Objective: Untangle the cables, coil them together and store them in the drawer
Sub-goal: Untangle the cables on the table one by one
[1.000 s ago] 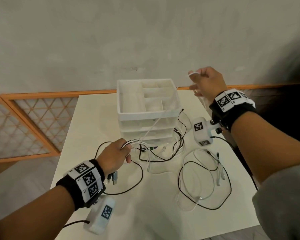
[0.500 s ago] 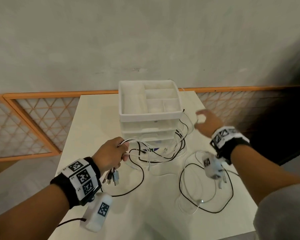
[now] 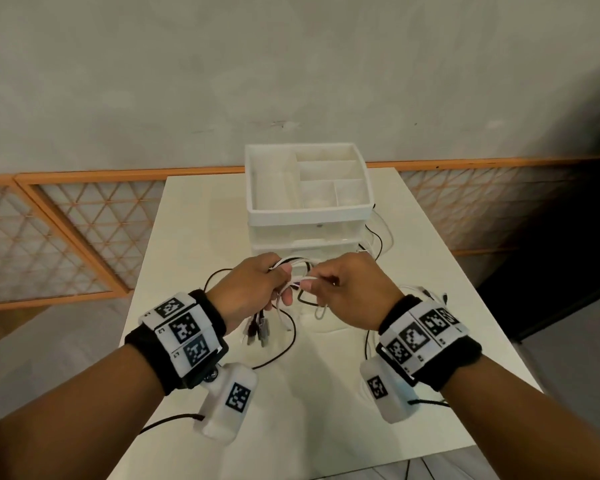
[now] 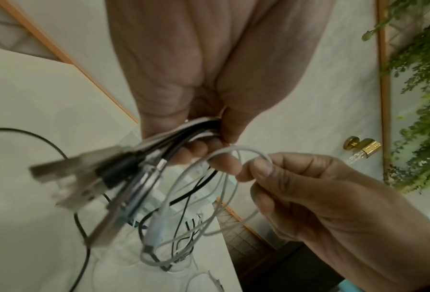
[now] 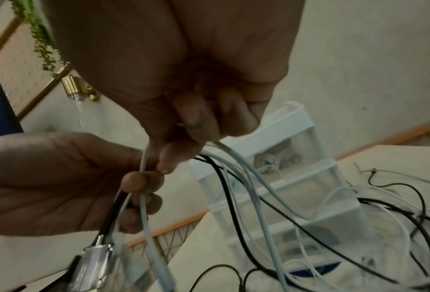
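Note:
My left hand grips a bunch of black and white cables above the table, in front of the white drawer unit. Their USB plugs hang below the fist, blurred in the left wrist view. My right hand is right beside the left hand. It pinches a loop of white cable between thumb and forefinger. The rest of the cables trail down to the table in loose black and white loops. The unit's drawers look closed.
The drawer unit has an open divided tray on top and stands at the table's back middle. More cable lies on the table right of the unit and behind my right wrist. An orange lattice rail runs behind the table.
My right hand came down from high on the right to meet the left hand and took hold of a white cable loop. The left hand rose a little with the bunch.

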Demonstrator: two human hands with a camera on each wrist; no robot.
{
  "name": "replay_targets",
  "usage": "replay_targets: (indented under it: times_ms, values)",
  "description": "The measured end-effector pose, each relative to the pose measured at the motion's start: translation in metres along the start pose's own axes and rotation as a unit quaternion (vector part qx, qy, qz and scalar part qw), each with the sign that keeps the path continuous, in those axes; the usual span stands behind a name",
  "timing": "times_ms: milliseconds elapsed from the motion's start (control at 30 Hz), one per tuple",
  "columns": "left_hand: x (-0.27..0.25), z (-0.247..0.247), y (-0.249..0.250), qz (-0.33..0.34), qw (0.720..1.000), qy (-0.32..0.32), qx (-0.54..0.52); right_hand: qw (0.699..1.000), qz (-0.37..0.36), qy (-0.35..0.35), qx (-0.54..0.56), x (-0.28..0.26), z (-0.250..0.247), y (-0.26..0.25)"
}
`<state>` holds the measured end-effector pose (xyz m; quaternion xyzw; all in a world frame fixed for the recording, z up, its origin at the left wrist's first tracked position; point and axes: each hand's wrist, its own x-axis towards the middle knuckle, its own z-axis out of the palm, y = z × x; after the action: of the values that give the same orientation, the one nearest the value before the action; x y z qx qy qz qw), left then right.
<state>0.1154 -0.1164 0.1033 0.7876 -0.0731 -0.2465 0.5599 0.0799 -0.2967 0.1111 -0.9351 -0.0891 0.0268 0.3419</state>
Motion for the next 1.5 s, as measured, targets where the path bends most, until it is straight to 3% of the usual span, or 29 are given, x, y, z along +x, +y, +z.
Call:
replay_targets:
  times_ms: [167, 333, 533, 667, 733, 800, 867, 900, 933, 1067, 1167, 1233, 1300, 1433, 1500]
  values:
    - [-0.007, 0.002, -0.003, 0.024, 0.999, -0.020, 0.039, 0.997, 0.028, -0.064, 0.009, -0.009, 0.010, -0.003]
    - [-0.011, 0.004, -0.007, 0.006, 0.999, -0.011, 0.039, 0.998, 0.030, 0.014, 0.052, -0.010, 0.014, -0.004]
    - [-0.017, 0.000, 0.007, 0.063, 0.995, -0.012, 0.075, 1.000, -0.014, -0.007, -0.015, -0.004, 0.026, 0.009]
    - [-0.018, -0.017, 0.015, 0.067, 0.997, 0.003, 0.025, 0.986, 0.105, -0.080, -0.107, -0.001, 0.022, 0.041]
    - [-0.020, -0.023, 0.015, 0.055, 0.998, -0.028, 0.018, 0.966, 0.167, -0.089, -0.176, 0.003, 0.010, 0.059]
    - [-0.021, -0.024, 0.008, 0.023, 0.994, -0.081, 0.074, 0.962, 0.214, 0.014, -0.168, 0.008, -0.007, 0.075]
    - [-0.018, -0.019, -0.005, -0.008, 0.972, -0.124, 0.200, 0.956, 0.194, 0.182, -0.121, 0.013, -0.018, 0.087]
    - [-0.014, -0.015, -0.013, -0.009, 0.957, -0.124, 0.263, 0.952, 0.173, 0.226, -0.111, 0.016, -0.019, 0.090]
    - [-0.009, -0.012, -0.021, -0.006, 0.947, -0.105, 0.305, 0.954, 0.166, 0.223, -0.111, 0.018, -0.017, 0.093]
    - [0.001, -0.007, -0.038, 0.038, 0.943, -0.012, 0.331, 0.972, 0.209, 0.007, -0.109, 0.014, 0.002, 0.096]
    - [0.002, -0.003, -0.037, 0.085, 0.948, -0.002, 0.306, 0.980, 0.154, -0.129, 0.009, 0.001, 0.027, 0.073]
    - [0.002, -0.002, -0.033, 0.099, 0.959, -0.012, 0.266, 0.973, 0.135, -0.182, 0.036, -0.002, 0.042, 0.063]
    - [-0.001, -0.003, -0.030, 0.069, 0.969, -0.029, 0.237, 0.978, 0.145, -0.150, 0.017, 0.003, 0.047, 0.066]
    - [0.002, -0.003, -0.034, -0.024, 0.951, -0.052, 0.302, 0.988, 0.095, 0.123, -0.024, 0.015, 0.047, 0.082]
    - [0.007, 0.000, -0.037, -0.034, 0.949, -0.022, 0.314, 0.983, 0.081, 0.164, -0.007, 0.015, 0.061, 0.078]
